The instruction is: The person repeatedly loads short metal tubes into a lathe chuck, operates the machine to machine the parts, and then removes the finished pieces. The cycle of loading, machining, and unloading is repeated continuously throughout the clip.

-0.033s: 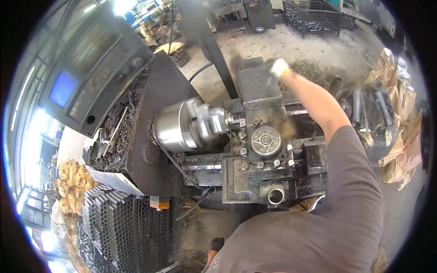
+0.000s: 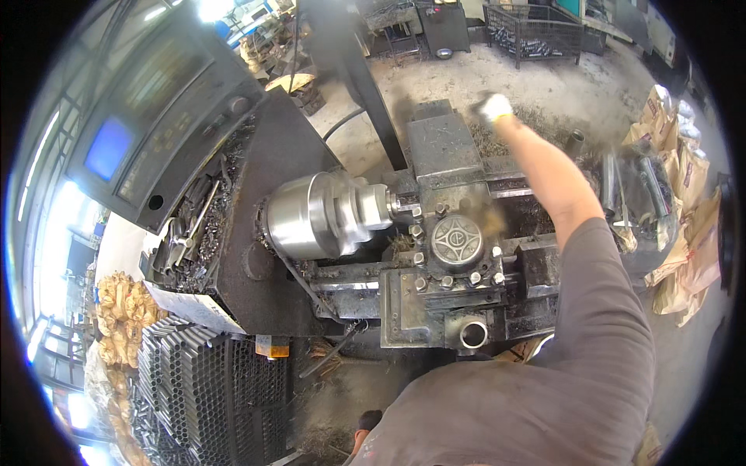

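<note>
My right arm stretches across a lathe. At its end my right hand [image 2: 496, 106], in a white glove, is beyond the lathe bed, right of a dark metal block [image 2: 445, 144]. The glove is smeared by motion, with a dark blur at its left side, so its fingers cannot be read. Left of centre, the shiny chuck [image 2: 299, 216] looks blurred at its jaws [image 2: 348, 213]. The round-capped tool post [image 2: 457, 240] stands right of it, ringed by several bolts. Low in the picture, a bit of skin with a dark end [image 2: 369, 420] seems to be my left hand; its fingers do not show.
A control panel with a lit screen [image 2: 109, 150] stands at the left. Below it are stacked metal tubes [image 2: 190, 380]. Metal chips [image 2: 489, 140] lie behind the bed. Brown paper sacks [image 2: 691, 202] stand at the right, and a wire crate [image 2: 536, 35] at the back.
My right hand has shifted a little to the right, farther from the dark metal block. The blur on the chuck jaws has changed shape.
</note>
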`<state>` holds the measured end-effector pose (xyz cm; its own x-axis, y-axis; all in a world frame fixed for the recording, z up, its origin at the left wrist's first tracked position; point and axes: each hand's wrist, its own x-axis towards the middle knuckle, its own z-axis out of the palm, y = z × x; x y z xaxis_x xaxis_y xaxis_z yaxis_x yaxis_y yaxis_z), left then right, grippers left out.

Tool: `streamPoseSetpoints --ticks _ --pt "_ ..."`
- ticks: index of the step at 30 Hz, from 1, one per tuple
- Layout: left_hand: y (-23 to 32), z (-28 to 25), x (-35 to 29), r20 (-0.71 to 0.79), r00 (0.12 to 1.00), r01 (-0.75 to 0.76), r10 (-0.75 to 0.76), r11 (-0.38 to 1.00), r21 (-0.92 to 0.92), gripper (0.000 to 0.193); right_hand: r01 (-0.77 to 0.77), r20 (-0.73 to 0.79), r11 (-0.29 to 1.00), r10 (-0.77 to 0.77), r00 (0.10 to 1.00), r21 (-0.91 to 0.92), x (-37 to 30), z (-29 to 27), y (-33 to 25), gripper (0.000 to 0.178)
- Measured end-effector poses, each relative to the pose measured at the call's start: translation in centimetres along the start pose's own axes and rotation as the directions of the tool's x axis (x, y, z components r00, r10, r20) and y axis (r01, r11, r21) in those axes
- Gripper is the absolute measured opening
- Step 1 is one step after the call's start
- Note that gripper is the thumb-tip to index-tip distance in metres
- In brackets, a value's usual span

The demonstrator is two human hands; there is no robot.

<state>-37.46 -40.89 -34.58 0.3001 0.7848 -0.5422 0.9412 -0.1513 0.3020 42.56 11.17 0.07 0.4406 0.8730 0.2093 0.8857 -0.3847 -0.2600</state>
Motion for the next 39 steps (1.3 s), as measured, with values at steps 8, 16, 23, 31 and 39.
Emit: streamPoseSetpoints --ticks 8,16,23,31,39 --pt "-4.1 -0.3 4.0 0.022 0.998 -0.065 0.064 0.994 0.090 0.030 0.592 0.508 0.782 -0.597 0.621 0.196 -6.1 -3.6 -5.4 0.052" --pt "-3.4 -4.9 13.8 -0.208 0.978 -0.052 0.032 0.994 -0.095 0.035 0.786 0.668 0.603 -0.643 0.374 0.141 -12.4 0.7 -19.0 0.035" --pt "-4.1 -2.6 11.4 -0.012 0.958 -0.274 0.286 0.930 0.246 0.035 0.698 0.547 0.405 -0.837 0.022 0.591 -6.4 5.6 -13.4 0.030" --pt "-6.6 -0.3 6.7 0.149 0.988 -0.037 0.030 0.998 0.043 0.031 0.452 0.530 0.889 -0.418 0.738 0.071 -12.4 -3.0 -5.6 0.036" --pt "-8.1 -4.3 13.8 0.149 0.930 -0.364 0.337 0.902 0.230 0.029 -0.092 -0.034 0.903 0.118 0.992 0.420 -34.1 -17.8 2.9 0.054"
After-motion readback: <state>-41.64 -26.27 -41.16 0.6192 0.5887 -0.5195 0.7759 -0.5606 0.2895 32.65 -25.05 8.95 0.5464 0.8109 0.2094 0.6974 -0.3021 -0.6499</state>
